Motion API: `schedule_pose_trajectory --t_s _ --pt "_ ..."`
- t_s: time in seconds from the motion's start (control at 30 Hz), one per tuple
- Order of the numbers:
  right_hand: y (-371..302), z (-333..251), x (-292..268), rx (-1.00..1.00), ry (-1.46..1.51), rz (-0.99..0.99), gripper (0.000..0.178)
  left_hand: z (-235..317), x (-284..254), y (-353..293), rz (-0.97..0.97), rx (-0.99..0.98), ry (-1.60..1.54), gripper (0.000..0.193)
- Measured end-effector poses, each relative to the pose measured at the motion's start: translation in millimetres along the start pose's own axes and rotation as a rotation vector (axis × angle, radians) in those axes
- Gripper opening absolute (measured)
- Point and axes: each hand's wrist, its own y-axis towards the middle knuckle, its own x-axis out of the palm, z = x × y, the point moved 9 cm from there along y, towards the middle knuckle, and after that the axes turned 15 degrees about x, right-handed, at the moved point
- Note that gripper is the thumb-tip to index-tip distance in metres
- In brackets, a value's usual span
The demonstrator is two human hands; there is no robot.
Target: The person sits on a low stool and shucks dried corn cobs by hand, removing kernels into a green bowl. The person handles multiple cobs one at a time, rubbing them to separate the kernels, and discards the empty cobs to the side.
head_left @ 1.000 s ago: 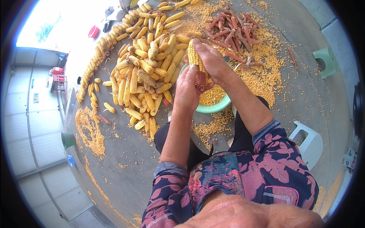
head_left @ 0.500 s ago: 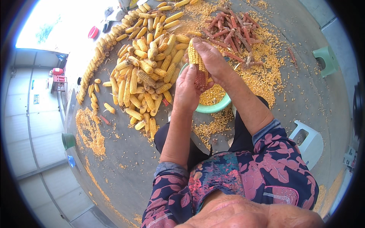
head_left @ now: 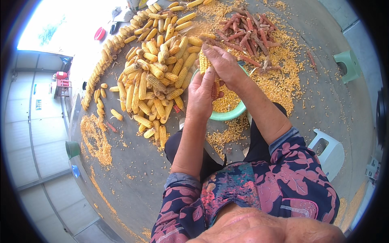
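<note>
Both hands grip one ear of corn (head_left: 204,64), held tilted over a pale green basin (head_left: 229,115). Yellow kernels cover its upper part, while the lower part between my palms shows reddish bare cob. My left hand (head_left: 199,95) wraps the lower part, its thumb pressed on the ear. My right hand (head_left: 224,67) closes round the upper right side, thumb near the top. Loose kernels (head_left: 226,101) lie in the basin between my knees. The fingers behind the ear are hidden.
A large heap of unshelled corn ears (head_left: 156,77) lies to the left. Stripped red cobs (head_left: 249,34) are piled at the far right among scattered kernels (head_left: 279,91). A green stool (head_left: 348,66) and a pale plastic stool (head_left: 329,154) stand to the right.
The ear has turned in my hands, showing less red cob at its lower part. My right hand has shifted slightly left and down.
</note>
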Motion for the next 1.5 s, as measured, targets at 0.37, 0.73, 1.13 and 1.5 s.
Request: schedule_pose_trajectory --t_s 0.37,0.73,1.13,1.5 --pt "5 4 4 0.052 0.296 -0.129 0.051 1 4 1 0.015 -0.047 -0.144 0.048" --pt "0 -6 10 -0.078 0.175 -0.138 0.060 7 6 -3 -0.094 -0.017 -0.252 0.034" --pt "-3 -27 -15 -0.284 0.013 0.078 0.061 13 -5 0 -0.029 0.137 0.181 0.037" --pt "6 -7 -10 -0.133 0.162 0.006 0.053 16 7 -1 -0.170 0.203 0.277 0.026"
